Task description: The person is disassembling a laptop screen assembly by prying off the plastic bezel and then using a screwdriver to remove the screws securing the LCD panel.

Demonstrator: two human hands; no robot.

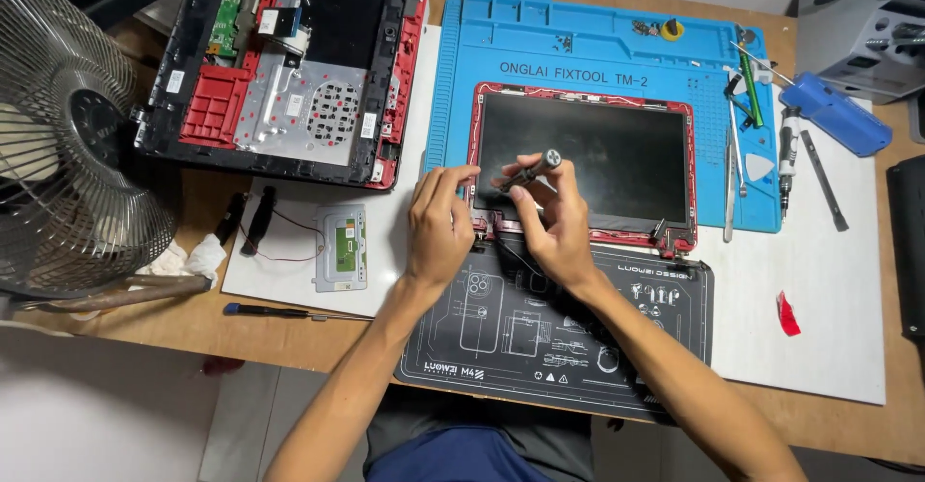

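A laptop screen panel point(588, 155) with a red frame lies dark side up on a blue repair mat point(597, 39). My right hand point(554, 222) grips a small black screwdriver point(530, 171) with a silver cap, tilted, its tip down at the panel's lower left hinge corner. My left hand point(438, 222) rests beside it, fingertips pressing on the same corner of the panel. Both forearms cross a black printed work mat point(665, 318) in front of me.
An opened red and black laptop base point(289, 68) lies at the back left, a touchpad board point(341, 248) and black screwdriver point(279, 312) below it. A metal fan point(67, 135) stands at far left. Tweezers, drivers and a blue tool point(833, 111) lie right.
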